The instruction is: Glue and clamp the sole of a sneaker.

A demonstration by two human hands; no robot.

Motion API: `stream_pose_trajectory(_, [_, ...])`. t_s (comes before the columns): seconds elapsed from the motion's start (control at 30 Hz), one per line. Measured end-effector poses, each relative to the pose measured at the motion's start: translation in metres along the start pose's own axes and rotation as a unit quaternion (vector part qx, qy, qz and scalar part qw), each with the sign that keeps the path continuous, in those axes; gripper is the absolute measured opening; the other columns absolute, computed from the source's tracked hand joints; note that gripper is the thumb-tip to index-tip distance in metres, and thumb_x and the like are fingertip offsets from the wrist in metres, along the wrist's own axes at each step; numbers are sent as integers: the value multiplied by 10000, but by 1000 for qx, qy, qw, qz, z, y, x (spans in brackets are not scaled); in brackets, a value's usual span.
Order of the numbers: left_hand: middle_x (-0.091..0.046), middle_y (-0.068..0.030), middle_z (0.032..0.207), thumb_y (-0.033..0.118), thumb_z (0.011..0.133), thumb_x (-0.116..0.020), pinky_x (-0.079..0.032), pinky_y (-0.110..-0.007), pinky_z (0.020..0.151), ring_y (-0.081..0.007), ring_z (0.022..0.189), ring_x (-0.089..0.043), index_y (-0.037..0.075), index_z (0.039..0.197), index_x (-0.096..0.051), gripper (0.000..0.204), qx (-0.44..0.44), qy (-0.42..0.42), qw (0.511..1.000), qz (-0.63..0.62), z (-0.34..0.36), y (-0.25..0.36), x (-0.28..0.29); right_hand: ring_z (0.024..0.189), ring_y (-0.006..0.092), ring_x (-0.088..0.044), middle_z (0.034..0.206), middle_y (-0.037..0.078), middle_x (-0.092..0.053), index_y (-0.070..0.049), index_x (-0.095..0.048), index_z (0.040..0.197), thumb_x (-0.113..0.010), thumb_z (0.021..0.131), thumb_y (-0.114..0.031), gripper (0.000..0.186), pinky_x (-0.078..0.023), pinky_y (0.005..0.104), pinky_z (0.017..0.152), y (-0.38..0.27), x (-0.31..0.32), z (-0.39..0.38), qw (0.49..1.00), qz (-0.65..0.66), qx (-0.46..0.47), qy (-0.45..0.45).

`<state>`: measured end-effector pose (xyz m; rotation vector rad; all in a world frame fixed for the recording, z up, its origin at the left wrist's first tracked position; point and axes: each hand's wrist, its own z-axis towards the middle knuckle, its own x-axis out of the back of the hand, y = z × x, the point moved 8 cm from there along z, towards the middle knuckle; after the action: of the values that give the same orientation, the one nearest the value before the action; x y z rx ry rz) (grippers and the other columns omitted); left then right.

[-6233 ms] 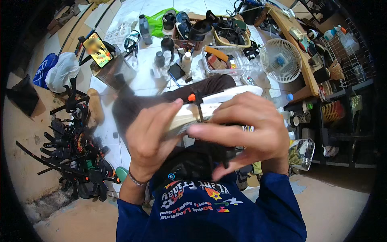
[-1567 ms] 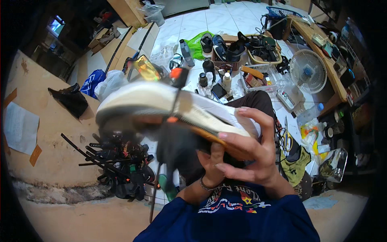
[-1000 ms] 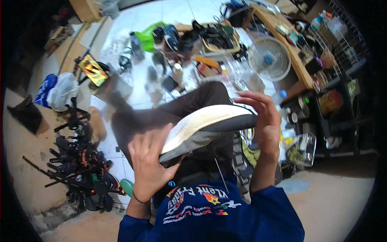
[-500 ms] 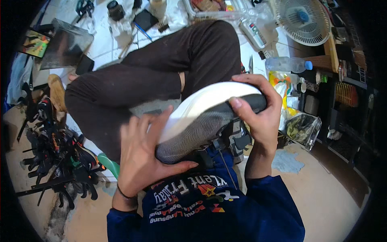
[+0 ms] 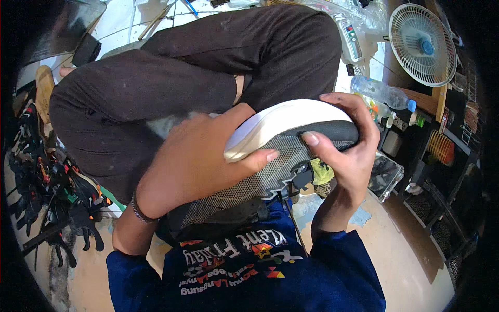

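Note:
A grey mesh shoe [image 5: 260, 158] with a thick white sole lies tilted on its side above my lap, held between both hands. My left hand [image 5: 192, 151] wraps over the sole, its thumb pressed on the mesh near the sole's edge. At the other end, my right hand [image 5: 348, 140] grips the dark end of the shoe, thumb on the upper and fingers around the sole. A dark cord and a yellow-green patch [image 5: 322, 171] show by the shoe's opening. The left fingers are mostly hidden behind the sole.
My crossed legs in dark trousers [image 5: 208, 67] fill the space ahead. Several black clamps [image 5: 57, 192] crowd the left side. At the right are a plastic bottle [image 5: 382, 92], a white fan [image 5: 422, 46] and a dark shelf [image 5: 442, 171].
My left hand has slid further over the sole, its thumb now on the shoe's side. The shoe has turned, showing more mesh and the yellow-green patch. The view has shifted.

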<state>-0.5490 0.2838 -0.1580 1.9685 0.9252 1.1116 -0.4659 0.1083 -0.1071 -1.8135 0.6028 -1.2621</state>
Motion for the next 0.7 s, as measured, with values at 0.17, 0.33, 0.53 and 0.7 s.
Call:
stream_pose_trajectory(0.17, [-668,-156,806,455,824,-729,-456,-400,709,-316,676,-625,65,1066,-638,468,11,17,1000,-3,0,-2,-2,977,194,-667,1021,111,-684,25,-652,1046,-884,600,-143,530,-516,315,912,1,-1,2,1000,-25,-11,-16])
stream_pose_trajectory(0.33, [-663,-150,817,438,824,-724,-446,-395,709,-312,694,-607,82,1065,-642,437,27,-1,999,-26,2,-7,-4,961,209,-673,1040,109,-682,9,-664,1066,-856,569,-223,581,-507,336,913,6,-3,3,998,-55,-4,-9])
stream_pose_trajectory(0.53, [-662,-140,816,426,819,-724,-443,-402,707,-312,670,-596,84,1068,-645,430,5,32,999,32,1,-2,0,966,206,-674,1034,111,-683,8,-664,1067,-859,571,-199,572,-508,325,915,8,-3,3,999,-48,-3,-12])
stream_pose_trajectory(0.7, [-684,-208,926,443,822,-725,-514,-441,739,-388,809,-685,69,1165,-612,520,22,-31,999,-25,4,0,-7,952,190,-676,1024,106,-688,16,-661,1064,-864,605,-185,541,-520,312,892,3,0,7,997,-45,19,-54])
